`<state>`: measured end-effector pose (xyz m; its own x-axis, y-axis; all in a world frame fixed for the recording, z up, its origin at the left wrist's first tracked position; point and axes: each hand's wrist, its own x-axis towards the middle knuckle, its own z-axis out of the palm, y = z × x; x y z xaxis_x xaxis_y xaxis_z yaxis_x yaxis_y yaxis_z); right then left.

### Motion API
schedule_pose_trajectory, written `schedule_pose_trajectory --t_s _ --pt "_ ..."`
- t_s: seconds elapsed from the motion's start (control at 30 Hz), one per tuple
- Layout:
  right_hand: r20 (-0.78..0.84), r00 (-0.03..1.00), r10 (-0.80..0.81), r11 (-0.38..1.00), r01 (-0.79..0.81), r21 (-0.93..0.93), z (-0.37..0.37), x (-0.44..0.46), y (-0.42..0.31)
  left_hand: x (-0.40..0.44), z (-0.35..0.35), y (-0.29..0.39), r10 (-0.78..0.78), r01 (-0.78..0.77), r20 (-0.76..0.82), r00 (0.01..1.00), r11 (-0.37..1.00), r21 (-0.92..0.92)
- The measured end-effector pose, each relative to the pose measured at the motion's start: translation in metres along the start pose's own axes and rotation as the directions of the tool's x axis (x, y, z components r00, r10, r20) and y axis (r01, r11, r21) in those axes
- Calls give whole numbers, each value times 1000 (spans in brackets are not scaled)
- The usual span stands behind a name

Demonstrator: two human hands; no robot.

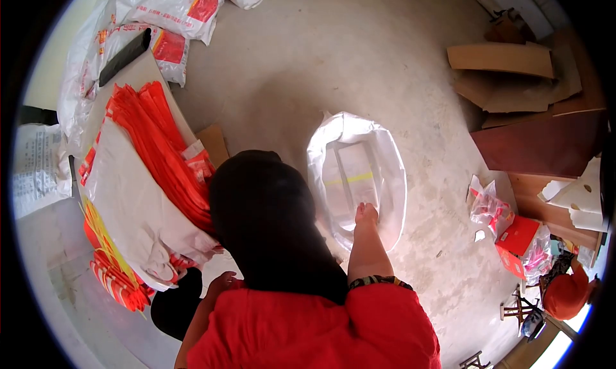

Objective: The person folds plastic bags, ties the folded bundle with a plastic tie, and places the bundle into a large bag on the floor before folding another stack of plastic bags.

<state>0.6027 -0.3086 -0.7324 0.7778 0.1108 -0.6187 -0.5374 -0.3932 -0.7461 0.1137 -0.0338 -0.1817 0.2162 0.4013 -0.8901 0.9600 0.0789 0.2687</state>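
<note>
An open white sack is set upright on the floor, near the middle of the view. Inside it, pale flat packets can be seen, crossed by a yellow strip. The right hand is held over the sack's opening, towards the rim nearest the person. Its fingers are seen partly curled; whether anything is gripped cannot be told. The left hand is held low beside the near right corner of a pile of white and red bags; its fingers are largely hidden, so neither its opening nor its hold can be told. Filled white bags are heaped beyond the pile. To the far right, opened cardboard boxes are seen, and nearer, another person in orange-red is partly shown.
</note>
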Motion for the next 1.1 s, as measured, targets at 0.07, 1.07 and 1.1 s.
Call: schedule_pose_trajectory --t_s 0.07,1.07,1.1 --pt "112 993 -29 998 34 -47 -2 -5 4 0 -1 -3 38 -38 3 999 999 8" --pt "540 839 -69 974 173 -144 33 -27 47 5 1 -13 89 -88 -19 996 994 67" --pt "552 828 -98 972 199 -127 32 -27 48 5 1 -15 91 -90 -8 996 994 57"
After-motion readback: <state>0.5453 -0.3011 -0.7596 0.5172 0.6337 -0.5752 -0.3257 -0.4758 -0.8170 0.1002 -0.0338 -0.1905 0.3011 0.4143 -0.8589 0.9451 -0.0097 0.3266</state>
